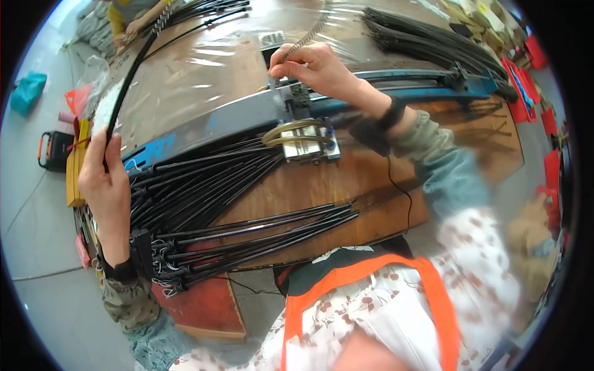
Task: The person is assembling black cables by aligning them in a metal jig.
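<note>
The left hand (pixel 105 179) grips a black cable (pixel 129 80) by the table's (pixel 377 185) left edge; the right hand (pixel 318 69) pinches a coil spring (pixel 307 37). Spring-ended cables (pixel 322 221) along the near edge look done; the held one seems unfinished

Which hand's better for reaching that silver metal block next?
Probably the right hand: it's nearer the silver metal block, pinching a coiled metal spring. The left hand, farther off, holds a long black rod.

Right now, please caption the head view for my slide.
Left hand holds a long black rod; right hand pinches a coiled metal spring.
</note>
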Action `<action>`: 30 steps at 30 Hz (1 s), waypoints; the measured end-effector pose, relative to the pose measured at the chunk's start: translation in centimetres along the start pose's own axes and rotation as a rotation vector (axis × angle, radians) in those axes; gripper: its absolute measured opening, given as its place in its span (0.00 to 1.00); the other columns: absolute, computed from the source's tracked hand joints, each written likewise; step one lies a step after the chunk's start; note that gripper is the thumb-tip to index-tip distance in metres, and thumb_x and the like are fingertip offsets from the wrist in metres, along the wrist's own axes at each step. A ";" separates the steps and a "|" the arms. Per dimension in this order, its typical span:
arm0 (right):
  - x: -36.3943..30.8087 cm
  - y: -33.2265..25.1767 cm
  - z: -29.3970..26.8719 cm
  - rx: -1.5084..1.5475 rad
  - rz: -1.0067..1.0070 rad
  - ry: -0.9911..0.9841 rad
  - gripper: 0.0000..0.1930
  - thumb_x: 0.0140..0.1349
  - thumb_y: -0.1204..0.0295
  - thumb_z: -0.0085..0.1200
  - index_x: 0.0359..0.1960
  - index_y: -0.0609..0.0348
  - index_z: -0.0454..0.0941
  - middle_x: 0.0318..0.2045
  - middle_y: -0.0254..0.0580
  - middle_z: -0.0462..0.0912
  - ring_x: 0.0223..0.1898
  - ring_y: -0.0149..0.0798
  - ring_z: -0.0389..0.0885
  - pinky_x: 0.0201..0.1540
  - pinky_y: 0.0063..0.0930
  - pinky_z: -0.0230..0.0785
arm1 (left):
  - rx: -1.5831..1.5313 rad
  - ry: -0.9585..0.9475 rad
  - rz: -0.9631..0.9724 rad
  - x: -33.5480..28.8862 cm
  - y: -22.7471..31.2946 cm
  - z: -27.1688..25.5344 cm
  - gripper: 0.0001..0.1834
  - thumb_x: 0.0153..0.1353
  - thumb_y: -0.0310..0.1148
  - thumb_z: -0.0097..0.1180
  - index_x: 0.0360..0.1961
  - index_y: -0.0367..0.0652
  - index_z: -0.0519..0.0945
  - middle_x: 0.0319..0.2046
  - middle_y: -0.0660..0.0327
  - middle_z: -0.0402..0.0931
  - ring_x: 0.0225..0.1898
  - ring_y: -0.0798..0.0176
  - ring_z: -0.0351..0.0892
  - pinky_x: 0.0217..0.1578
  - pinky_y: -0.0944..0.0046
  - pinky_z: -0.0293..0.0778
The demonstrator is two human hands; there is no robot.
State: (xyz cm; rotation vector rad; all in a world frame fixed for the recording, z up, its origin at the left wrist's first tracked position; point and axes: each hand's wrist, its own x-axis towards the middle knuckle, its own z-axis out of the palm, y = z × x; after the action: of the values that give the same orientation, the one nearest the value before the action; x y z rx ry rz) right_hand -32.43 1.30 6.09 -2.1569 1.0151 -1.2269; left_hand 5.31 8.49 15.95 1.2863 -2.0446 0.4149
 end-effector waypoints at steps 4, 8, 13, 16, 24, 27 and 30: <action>0.7 0.5 0.3 -0.067 -0.033 0.004 0.06 0.64 0.69 0.62 0.37 0.57 0.84 0.28 0.33 0.86 0.32 0.24 0.83 0.36 0.20 0.73 | 0.003 -0.081 -0.066 -3.0 -1.6 -1.1 0.12 0.68 0.25 0.58 0.50 0.29 0.80 0.35 0.51 0.82 0.33 0.67 0.77 0.37 0.67 0.74; 1.4 0.2 0.3 -0.174 -0.054 -0.118 0.08 0.62 0.67 0.63 0.37 0.57 0.83 0.27 0.39 0.85 0.28 0.33 0.82 0.34 0.26 0.73 | 0.006 -0.144 -0.135 -4.2 -1.1 -0.5 0.13 0.68 0.26 0.57 0.51 0.31 0.80 0.39 0.49 0.83 0.36 0.62 0.81 0.39 0.65 0.75; 1.7 1.8 1.1 -0.272 -0.150 -0.168 0.08 0.63 0.67 0.62 0.38 0.58 0.82 0.25 0.41 0.83 0.27 0.36 0.81 0.33 0.29 0.72 | -0.078 -0.172 -0.206 -3.3 -0.7 1.3 0.13 0.69 0.27 0.57 0.51 0.31 0.80 0.42 0.46 0.84 0.39 0.59 0.83 0.42 0.64 0.76; 1.7 0.6 -0.2 -0.088 -0.026 -0.062 0.07 0.64 0.69 0.61 0.37 0.58 0.81 0.24 0.40 0.82 0.26 0.37 0.80 0.35 0.30 0.71 | -0.043 -0.160 -0.145 -3.7 -1.1 1.4 0.13 0.69 0.27 0.57 0.51 0.31 0.80 0.43 0.46 0.84 0.40 0.58 0.84 0.43 0.63 0.76; 2.5 0.8 1.5 -0.106 -0.105 -0.192 0.08 0.65 0.69 0.58 0.38 0.61 0.80 0.28 0.45 0.83 0.29 0.42 0.81 0.37 0.34 0.73 | -0.058 -0.208 -0.231 -2.8 -0.1 2.3 0.14 0.69 0.29 0.57 0.51 0.32 0.81 0.44 0.45 0.83 0.40 0.57 0.84 0.43 0.63 0.76; 3.4 0.6 3.5 -0.471 -0.050 -0.671 0.06 0.65 0.71 0.54 0.35 0.61 0.78 0.29 0.47 0.84 0.34 0.49 0.84 0.40 0.41 0.72 | -0.057 -0.182 -0.191 -2.6 -0.7 2.2 0.14 0.69 0.29 0.57 0.51 0.32 0.81 0.42 0.45 0.84 0.37 0.58 0.83 0.41 0.64 0.76; 2.3 1.5 1.5 -0.628 -0.307 -0.364 0.02 0.62 0.74 0.55 0.34 0.57 0.77 0.29 0.44 0.84 0.34 0.46 0.84 0.43 0.37 0.69 | 0.003 -0.187 -0.101 -2.9 -2.5 1.9 0.13 0.68 0.28 0.57 0.51 0.33 0.81 0.38 0.46 0.83 0.34 0.58 0.81 0.38 0.63 0.75</action>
State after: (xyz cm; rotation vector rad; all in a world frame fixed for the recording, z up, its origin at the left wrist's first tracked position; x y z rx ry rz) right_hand -30.92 -1.42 5.55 -2.9698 1.0224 -0.6212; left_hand 7.59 8.13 12.39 1.4708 -2.1195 0.2594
